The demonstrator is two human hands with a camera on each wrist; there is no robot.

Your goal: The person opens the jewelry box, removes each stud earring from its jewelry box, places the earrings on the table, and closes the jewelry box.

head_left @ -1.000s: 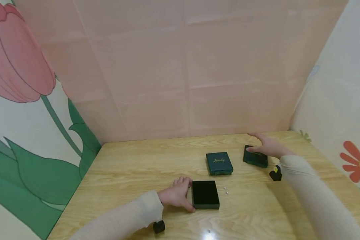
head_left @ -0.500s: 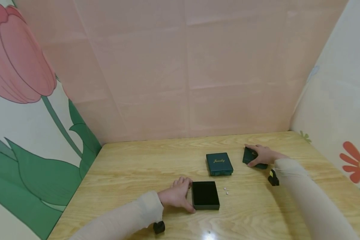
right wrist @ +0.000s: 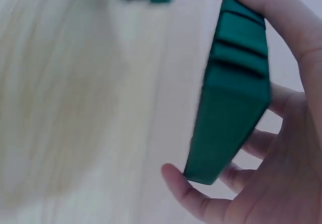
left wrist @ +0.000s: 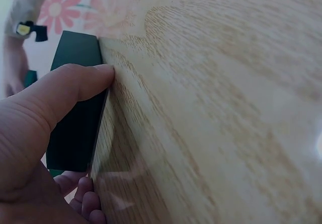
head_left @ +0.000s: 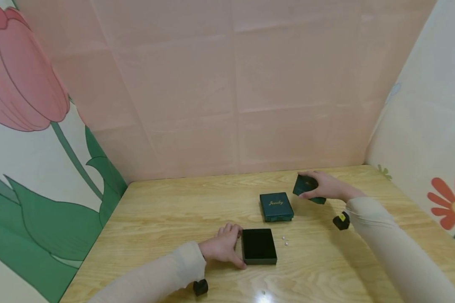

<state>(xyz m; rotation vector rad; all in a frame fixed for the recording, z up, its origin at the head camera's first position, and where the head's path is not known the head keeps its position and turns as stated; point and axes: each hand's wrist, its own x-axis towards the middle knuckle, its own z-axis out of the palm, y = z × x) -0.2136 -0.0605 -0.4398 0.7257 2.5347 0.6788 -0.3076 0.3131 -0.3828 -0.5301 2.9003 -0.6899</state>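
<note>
On the wooden table, an open-topped dark green box [head_left: 259, 261] with a black inside sits front centre. My left hand [head_left: 221, 247] holds its left side, thumb at the near corner and fingers at the far corner. In the left wrist view the thumb lies across the box's side [left wrist: 75, 133]. At the back right, my right hand [head_left: 327, 185] grips a small dark green jewelry box [head_left: 305, 185], lifted and tilted. The right wrist view shows thumb and fingers on opposite ends of this jewelry box [right wrist: 226, 113], whose edge is ridged.
A closed green jewelry box [head_left: 277, 206] with gold "Jewelry" lettering lies between the hands. Two small pearl-like beads [head_left: 286, 244] lie right of the open-topped box. A pink backdrop [head_left: 227, 105] rises behind the table [head_left: 167, 202], with flower-printed panels at both sides.
My right hand has closed around the right-hand jewelry box, raised it and carried it slightly left. The left hand and the open-topped box have stayed in place.
</note>
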